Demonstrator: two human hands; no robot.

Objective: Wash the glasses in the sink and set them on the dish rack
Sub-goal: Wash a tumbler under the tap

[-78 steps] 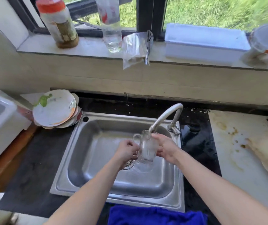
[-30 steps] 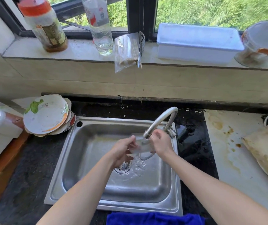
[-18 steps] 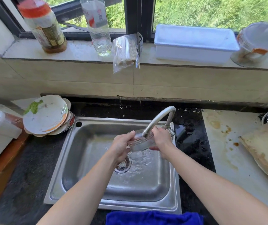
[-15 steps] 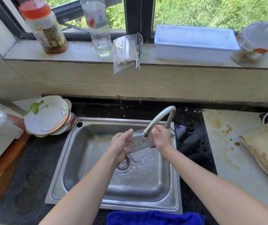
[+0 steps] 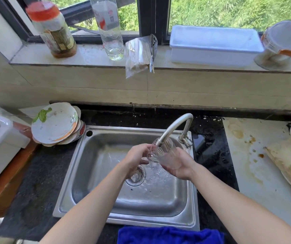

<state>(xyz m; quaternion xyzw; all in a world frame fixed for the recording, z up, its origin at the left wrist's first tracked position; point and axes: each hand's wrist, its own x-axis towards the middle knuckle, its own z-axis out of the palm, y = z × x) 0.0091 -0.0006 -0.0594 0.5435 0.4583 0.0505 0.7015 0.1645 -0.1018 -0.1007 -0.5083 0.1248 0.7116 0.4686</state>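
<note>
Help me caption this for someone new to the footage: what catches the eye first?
Both hands hold a clear glass under the curved tap over the steel sink, the right hand cupping it, the left hand at its rim. Stacked dirty plates sit left of the sink.

- A home kitchen: a steel sink with a tap set in a dark surface.
- Used plates stacked beside it.
- Bottles on the windowsill.
</note>
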